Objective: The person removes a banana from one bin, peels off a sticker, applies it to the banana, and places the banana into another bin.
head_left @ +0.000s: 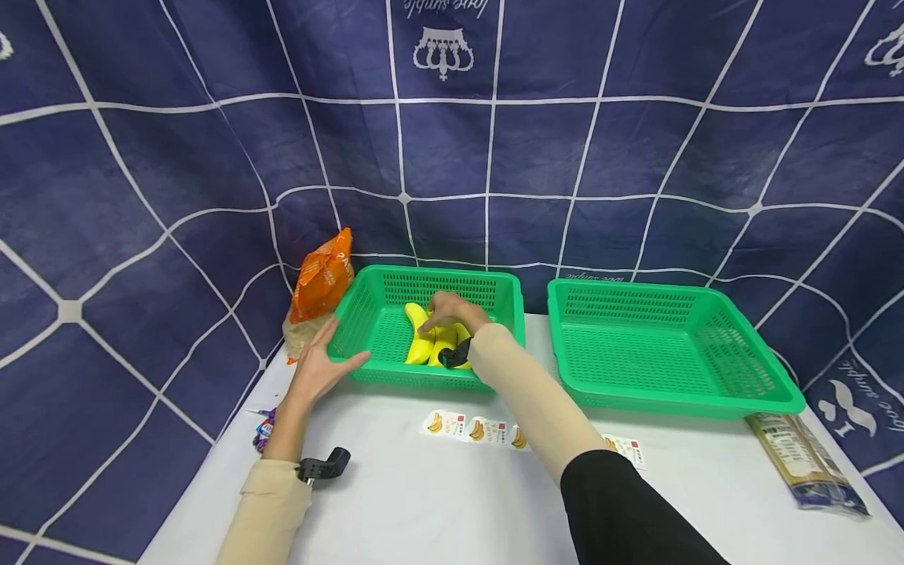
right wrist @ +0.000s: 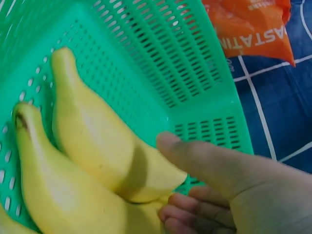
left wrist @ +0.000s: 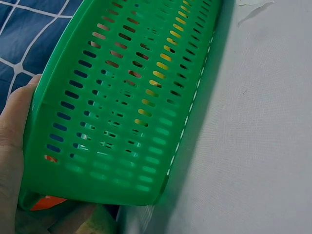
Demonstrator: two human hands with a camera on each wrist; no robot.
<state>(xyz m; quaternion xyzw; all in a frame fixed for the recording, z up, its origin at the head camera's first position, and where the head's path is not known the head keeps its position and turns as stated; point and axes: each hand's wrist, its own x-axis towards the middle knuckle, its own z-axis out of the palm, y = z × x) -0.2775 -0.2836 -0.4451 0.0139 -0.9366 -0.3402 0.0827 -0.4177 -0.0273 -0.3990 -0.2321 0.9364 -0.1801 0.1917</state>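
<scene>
Inside the left green basket (head_left: 424,377) lie several yellow bananas (head_left: 418,333). My right hand (head_left: 452,308) reaches down over them from the right. In the right wrist view, its thumb (right wrist: 195,153) extends past the end of one banana (right wrist: 97,136), with a shadow on the peel; the other fingers bend loosely beside that end. A second banana (right wrist: 63,180) lies alongside. My left hand (head_left: 318,369) is spread at the basket's front left corner, thumb pointing along the front. In the left wrist view, part of that hand (left wrist: 12,131) touches the basket rim.
Another green basket (head_left: 636,345) stands to the right. An orange bag (head_left: 322,278) leans behind the left corner. Banana-printed stickers (head_left: 487,431) lie in front on the white table (head_left: 424,502). A flat package (head_left: 805,459) lies at right; a purple wrapper (head_left: 264,430) sits by my left forearm.
</scene>
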